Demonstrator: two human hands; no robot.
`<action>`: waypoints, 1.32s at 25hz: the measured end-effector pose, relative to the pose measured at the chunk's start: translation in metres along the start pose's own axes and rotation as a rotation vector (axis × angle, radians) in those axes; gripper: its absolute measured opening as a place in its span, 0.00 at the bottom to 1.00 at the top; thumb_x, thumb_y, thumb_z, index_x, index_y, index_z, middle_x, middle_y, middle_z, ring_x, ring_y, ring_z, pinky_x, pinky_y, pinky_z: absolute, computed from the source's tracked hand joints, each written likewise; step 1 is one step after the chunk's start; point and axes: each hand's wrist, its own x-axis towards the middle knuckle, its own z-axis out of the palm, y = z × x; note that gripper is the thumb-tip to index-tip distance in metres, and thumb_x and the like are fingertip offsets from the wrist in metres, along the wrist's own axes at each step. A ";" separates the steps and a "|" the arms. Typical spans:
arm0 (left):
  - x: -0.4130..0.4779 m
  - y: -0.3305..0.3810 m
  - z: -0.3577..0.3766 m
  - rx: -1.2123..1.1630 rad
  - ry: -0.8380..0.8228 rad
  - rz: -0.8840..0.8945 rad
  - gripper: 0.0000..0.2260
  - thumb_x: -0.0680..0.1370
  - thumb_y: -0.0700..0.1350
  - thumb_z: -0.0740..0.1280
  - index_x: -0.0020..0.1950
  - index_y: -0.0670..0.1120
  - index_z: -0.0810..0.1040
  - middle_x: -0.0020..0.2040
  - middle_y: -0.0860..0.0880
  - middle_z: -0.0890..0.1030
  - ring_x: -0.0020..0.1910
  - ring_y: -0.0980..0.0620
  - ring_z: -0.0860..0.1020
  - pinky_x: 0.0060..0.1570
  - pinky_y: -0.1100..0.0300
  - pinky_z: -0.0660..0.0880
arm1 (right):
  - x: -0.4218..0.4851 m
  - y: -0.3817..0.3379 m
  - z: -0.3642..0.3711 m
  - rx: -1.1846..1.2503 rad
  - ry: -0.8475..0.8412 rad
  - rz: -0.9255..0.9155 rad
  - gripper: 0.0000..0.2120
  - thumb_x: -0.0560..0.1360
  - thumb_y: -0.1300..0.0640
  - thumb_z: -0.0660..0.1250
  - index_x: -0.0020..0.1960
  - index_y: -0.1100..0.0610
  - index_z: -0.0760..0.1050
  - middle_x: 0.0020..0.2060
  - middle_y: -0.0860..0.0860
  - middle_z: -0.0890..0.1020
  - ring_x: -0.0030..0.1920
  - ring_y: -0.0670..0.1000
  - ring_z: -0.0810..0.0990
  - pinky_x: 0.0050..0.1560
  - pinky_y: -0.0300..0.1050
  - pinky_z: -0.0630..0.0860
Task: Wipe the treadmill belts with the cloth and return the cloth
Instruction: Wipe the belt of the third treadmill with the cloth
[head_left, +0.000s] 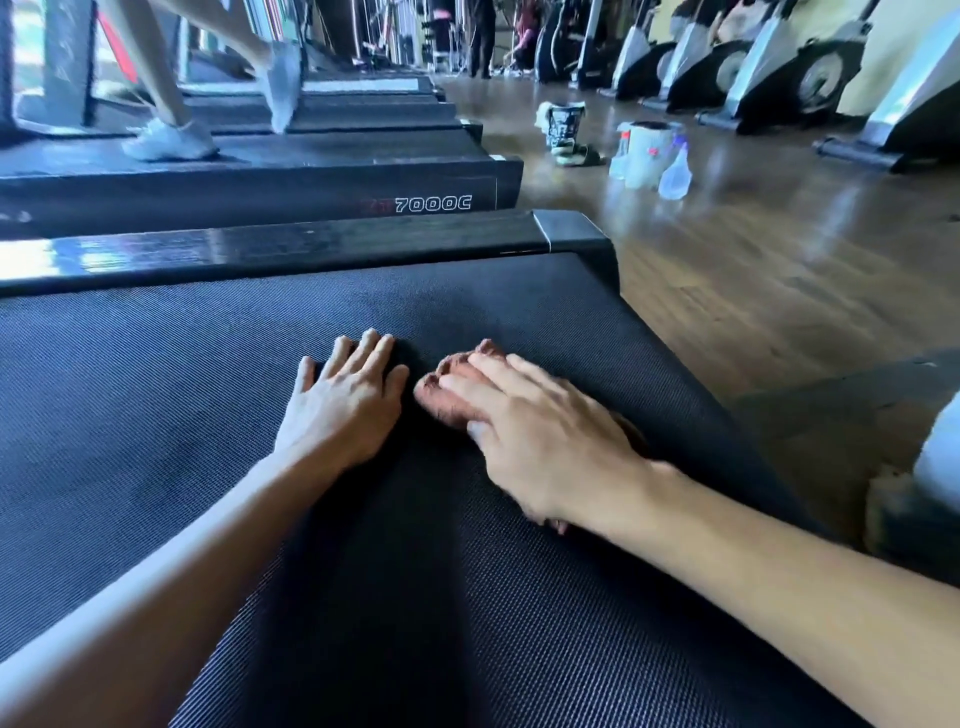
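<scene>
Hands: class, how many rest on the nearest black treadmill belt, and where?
2. The left hand lies flat on the black textured treadmill belt; the right hand, just beside it, presses a crumpled brown cloth down.

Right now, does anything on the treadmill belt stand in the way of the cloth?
Only the left hand, which lies flat on the treadmill belt, just left of the brown cloth under the right hand. Ahead, toward the side rail, the belt is bare.
</scene>
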 end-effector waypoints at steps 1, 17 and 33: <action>0.000 0.000 0.000 -0.004 0.001 -0.005 0.25 0.83 0.57 0.47 0.79 0.55 0.50 0.79 0.57 0.48 0.78 0.54 0.44 0.75 0.48 0.41 | 0.021 0.011 0.004 -0.010 -0.024 0.046 0.24 0.80 0.50 0.58 0.75 0.40 0.59 0.77 0.43 0.57 0.76 0.51 0.56 0.74 0.49 0.54; 0.040 -0.010 -0.003 0.015 0.057 -0.046 0.23 0.82 0.58 0.48 0.75 0.53 0.61 0.76 0.52 0.60 0.76 0.51 0.53 0.72 0.43 0.47 | 0.158 0.040 0.029 -0.010 -0.113 0.338 0.26 0.72 0.62 0.62 0.69 0.52 0.67 0.69 0.52 0.67 0.70 0.57 0.64 0.67 0.53 0.62; 0.043 -0.017 0.006 0.053 -0.017 -0.026 0.27 0.82 0.60 0.43 0.79 0.51 0.48 0.80 0.50 0.47 0.78 0.51 0.44 0.75 0.43 0.42 | 0.207 0.027 0.058 0.004 -0.111 0.260 0.19 0.73 0.54 0.59 0.64 0.46 0.74 0.60 0.51 0.76 0.60 0.57 0.74 0.57 0.47 0.70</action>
